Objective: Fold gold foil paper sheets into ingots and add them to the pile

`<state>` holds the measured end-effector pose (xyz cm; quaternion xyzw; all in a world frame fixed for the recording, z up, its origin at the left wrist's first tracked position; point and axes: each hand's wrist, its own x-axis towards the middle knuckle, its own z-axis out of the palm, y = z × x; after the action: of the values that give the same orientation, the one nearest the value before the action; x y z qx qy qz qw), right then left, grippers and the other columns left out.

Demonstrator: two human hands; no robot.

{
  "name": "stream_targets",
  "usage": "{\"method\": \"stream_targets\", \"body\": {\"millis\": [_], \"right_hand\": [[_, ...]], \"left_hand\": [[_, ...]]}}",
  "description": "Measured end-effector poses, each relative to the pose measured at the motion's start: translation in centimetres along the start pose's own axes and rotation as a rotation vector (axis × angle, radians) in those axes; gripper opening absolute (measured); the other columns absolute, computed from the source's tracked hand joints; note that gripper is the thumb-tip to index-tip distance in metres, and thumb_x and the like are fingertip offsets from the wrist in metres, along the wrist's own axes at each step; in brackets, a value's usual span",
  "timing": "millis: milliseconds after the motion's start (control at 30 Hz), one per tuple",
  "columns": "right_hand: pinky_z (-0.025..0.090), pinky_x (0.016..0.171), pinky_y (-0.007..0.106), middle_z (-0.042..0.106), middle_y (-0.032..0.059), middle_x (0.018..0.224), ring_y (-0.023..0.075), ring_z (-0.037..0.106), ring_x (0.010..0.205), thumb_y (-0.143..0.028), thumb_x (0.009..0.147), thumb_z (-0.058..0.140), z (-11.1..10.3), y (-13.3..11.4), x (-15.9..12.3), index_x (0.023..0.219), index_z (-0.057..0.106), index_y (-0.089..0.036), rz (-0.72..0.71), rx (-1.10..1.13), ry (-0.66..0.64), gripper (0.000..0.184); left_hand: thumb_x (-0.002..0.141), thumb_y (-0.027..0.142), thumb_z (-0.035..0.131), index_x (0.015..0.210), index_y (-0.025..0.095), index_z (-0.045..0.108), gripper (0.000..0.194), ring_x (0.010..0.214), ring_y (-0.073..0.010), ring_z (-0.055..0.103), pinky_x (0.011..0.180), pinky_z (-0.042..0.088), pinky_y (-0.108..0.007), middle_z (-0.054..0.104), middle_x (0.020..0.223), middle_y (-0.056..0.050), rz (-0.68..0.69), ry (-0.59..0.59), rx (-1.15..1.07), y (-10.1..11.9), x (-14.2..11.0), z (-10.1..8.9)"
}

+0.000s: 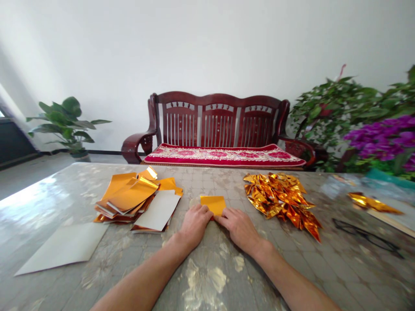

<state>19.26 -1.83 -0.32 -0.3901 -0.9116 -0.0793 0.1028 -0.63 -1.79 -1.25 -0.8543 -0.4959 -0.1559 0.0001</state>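
A small piece of gold foil paper [213, 204] lies on the table between my hands, its shiny side facing up and its near edge under my fingers. My left hand [195, 222] is closed on the near left corner. On the near right corner, my right hand [239, 229] is closed with its fingertips pressed to the paper. The fingers of both hands almost meet at the near edge and hide it. A loose stack of gold foil sheets [129, 192] sits to the left, and a pile of folded gold foil pieces [275, 196] to the right.
The patterned tabletop [207, 276] holds a pale sheet [65, 248] at the left. Black eyeglasses [366, 235] lie at the right, near another folded foil piece [372, 204] and clear plastic [340, 183]. Beyond the table stand a wooden bench [217, 123] and plants.
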Motion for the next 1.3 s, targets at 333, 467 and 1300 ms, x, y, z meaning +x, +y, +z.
{"method": "stream_targets", "body": {"millis": [333,467,1300], "right_hand": [[0.042,0.081,0.030,0.064,0.0054,0.098,0.0201,0.057,0.095,-0.023,0.099,0.048,0.2,-0.1,-0.2,0.118,0.067,-0.028,0.045,0.053,0.029,0.027],[0.042,0.081,0.030,0.065,0.0050,0.098,0.0202,0.057,0.095,-0.025,0.099,0.050,0.2,0.0,-0.2,0.115,0.069,-0.028,0.038,0.047,0.033,0.025],[0.040,0.089,0.034,0.073,0.0018,0.113,0.0193,0.062,0.105,-0.012,0.092,0.047,0.7,2.2,-1.0,0.102,0.075,-0.025,0.207,0.102,0.071,0.032]], "left_hand": [[0.098,0.024,0.046,0.099,0.024,0.071,0.024,0.096,-0.0199,0.059,0.088,0.044,-0.032,0.068,0.096,-0.005,0.022,-0.021,-0.012,0.1,-1.3,-0.7],[0.098,0.025,0.047,0.094,0.023,0.070,0.022,0.094,-0.0199,0.059,0.085,0.044,-0.032,0.067,0.094,-0.005,0.029,-0.048,0.028,0.2,-1.4,-0.7],[0.095,0.021,0.046,0.097,0.021,0.061,0.015,0.093,-0.0226,0.054,0.082,0.046,-0.035,0.060,0.098,-0.007,0.065,-0.122,0.070,4.4,-2.9,-1.6]]}}
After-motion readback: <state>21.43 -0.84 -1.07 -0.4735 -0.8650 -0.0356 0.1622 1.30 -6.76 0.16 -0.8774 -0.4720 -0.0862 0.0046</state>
